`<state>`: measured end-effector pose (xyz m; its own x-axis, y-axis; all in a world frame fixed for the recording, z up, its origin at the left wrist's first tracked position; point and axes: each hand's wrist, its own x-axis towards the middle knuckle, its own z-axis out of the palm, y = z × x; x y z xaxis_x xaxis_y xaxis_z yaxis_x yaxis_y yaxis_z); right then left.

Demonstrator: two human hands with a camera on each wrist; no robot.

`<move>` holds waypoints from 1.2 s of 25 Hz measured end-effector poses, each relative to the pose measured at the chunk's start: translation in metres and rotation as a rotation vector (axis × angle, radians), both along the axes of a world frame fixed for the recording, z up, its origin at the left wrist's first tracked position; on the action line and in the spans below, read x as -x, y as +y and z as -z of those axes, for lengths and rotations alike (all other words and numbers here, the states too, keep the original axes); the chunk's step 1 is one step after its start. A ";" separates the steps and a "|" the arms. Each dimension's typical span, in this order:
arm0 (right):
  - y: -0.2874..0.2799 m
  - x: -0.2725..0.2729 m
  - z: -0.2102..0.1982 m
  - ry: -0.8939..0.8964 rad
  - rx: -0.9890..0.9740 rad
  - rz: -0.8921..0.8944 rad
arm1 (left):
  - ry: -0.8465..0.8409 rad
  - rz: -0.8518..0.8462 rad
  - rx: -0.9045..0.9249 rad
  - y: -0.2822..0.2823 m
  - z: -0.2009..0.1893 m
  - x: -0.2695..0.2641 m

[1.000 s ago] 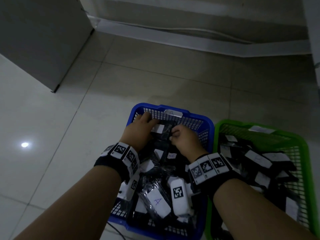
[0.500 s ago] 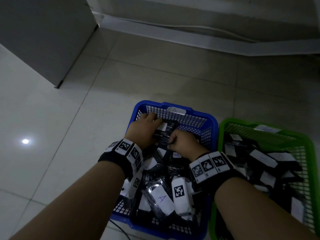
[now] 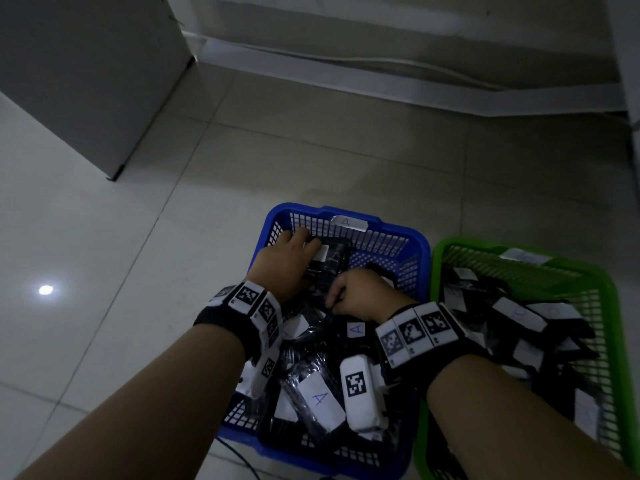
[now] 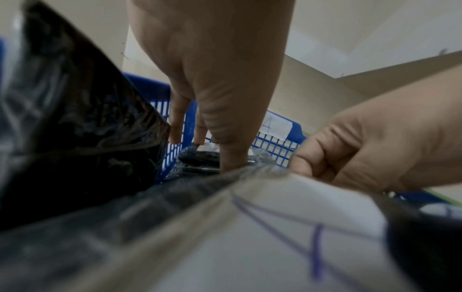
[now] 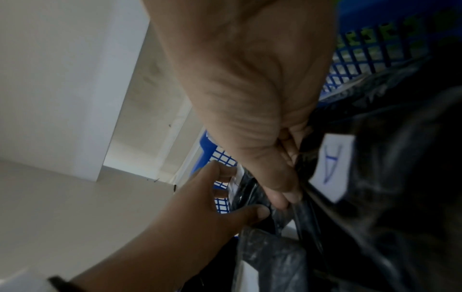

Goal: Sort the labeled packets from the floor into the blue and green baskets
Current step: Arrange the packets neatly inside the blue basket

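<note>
The blue basket (image 3: 398, 232), tagged "A" on its far rim, holds several black packets with white labels. Both hands are inside it at the far end. My left hand (image 3: 304, 254) grips a black packet (image 3: 334, 263) near the far wall, thumb on one side and fingers over the other, as the right wrist view shows the left hand (image 5: 237, 193). My right hand (image 3: 341, 296) is curled and pinches black plastic at that packet's near end; the right hand (image 5: 282, 189) sits beside an "A" label (image 5: 332, 168). The green basket (image 3: 519, 249) stands to the right, full of labeled packets.
Pale tiled floor (image 3: 104, 271) spreads to the left and beyond the baskets. A grey cabinet (image 3: 86, 81) stands at the far left, and a wall skirting with a cable (image 3: 381, 64) runs along the back. A thin cord (image 3: 242, 462) lies under the blue basket's near edge.
Both hands have shifted with the black packet toward the far left corner of the blue basket; the left hand now reaches the far wall.
</note>
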<state>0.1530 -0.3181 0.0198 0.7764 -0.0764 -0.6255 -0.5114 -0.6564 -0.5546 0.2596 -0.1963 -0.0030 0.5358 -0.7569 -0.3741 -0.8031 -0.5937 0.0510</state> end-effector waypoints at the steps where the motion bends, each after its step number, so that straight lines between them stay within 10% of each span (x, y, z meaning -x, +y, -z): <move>1: 0.000 0.000 -0.001 0.009 -0.012 -0.017 | -0.004 0.002 -0.007 0.000 0.002 0.001; 8: 0.000 0.015 0.010 -0.135 -0.072 0.127 | 0.141 -0.002 0.083 0.007 -0.001 -0.002; 11: -0.010 0.021 0.018 -0.330 0.205 0.359 | 0.299 0.005 0.255 0.020 -0.008 0.003; 16: -0.013 0.024 0.027 0.036 0.337 0.333 | 0.470 -0.030 0.219 0.025 -0.005 0.019; 30: -0.016 0.015 0.008 -0.064 0.158 0.367 | 0.511 -0.220 0.175 0.026 -0.001 0.040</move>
<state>0.1375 -0.3345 0.0117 0.7170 -0.4472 -0.5347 -0.6951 -0.5166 -0.4999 0.2196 -0.1705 -0.0019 0.4718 -0.7224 -0.5055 -0.5100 -0.6913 0.5119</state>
